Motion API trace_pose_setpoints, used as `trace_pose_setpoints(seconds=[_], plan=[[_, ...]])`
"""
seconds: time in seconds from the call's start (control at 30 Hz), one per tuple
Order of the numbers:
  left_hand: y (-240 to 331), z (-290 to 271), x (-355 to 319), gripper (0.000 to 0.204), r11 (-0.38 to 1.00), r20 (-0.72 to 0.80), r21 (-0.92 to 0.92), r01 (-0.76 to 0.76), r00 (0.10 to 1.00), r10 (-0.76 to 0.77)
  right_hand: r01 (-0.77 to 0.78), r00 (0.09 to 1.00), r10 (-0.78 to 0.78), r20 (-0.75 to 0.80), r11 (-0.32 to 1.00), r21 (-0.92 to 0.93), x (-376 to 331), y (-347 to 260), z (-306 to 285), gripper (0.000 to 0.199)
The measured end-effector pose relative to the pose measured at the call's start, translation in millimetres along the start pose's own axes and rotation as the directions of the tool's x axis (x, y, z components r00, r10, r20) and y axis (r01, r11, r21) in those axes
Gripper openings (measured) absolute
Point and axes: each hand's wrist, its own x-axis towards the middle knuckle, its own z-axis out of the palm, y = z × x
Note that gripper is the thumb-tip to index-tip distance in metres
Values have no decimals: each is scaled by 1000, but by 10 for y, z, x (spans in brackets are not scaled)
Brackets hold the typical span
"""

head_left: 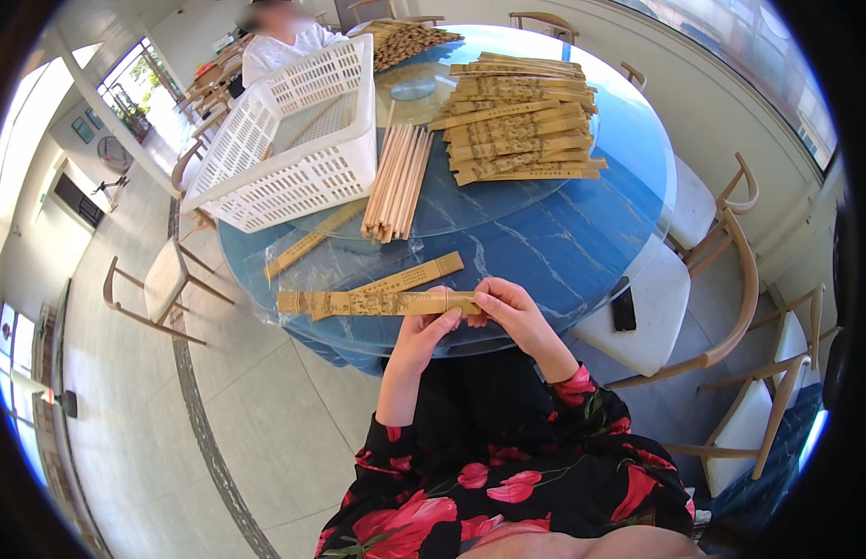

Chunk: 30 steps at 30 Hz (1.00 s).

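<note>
A long, narrow brown paper chopstick sleeve [358, 303] with dark printing lies level between my hands, above the near edge of the table. My left hand [424, 337] is closed on it near its right end, thumb on top and fingers beneath. My right hand [511, 312] pinches that right end between thumb and fingers. Whether chopsticks are inside the sleeve, I cannot tell. Just behind it another paper sleeve [419, 276] lies slantwise on the table, and a further sleeve [312, 244] rests to the left. Beyond them is a row of bare wooden chopsticks [396, 186].
A white slatted plastic basket [307, 172] stands at the left of the round blue marble-patterned table [536, 247]. Stacked sleeves [517, 130] fill the back right, with another brown pile [405, 43] farther off. Across the table sits a person [279, 51]. A phone [624, 309] lies on a chair.
</note>
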Motion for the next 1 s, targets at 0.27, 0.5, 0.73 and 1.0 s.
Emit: trace_pose_setpoints(seconds=[0.27, 0.5, 0.73, 1.0], plan=[[-24, 5, -20, 20, 999, -31, 51, -3, 1000, 5, 92, 988, -113, -101, 977, -191, -8, 43, 80, 28], [113, 91, 10, 23, 969, -71, -237, -69, 996, 54, 51, 990, -85, -109, 957, -286, -19, 26, 115, 29], [14, 16, 36, 18, 915, -231, -314, -254, 955, 186, 74, 991, -112, -66, 901, -428, 350, -126, -88, 20], [31, 0, 58, 15, 837, -354, -420, -350, 913, 204, 452, 762, -328, 558, -348, -821, 1317, -116, -73, 41]])
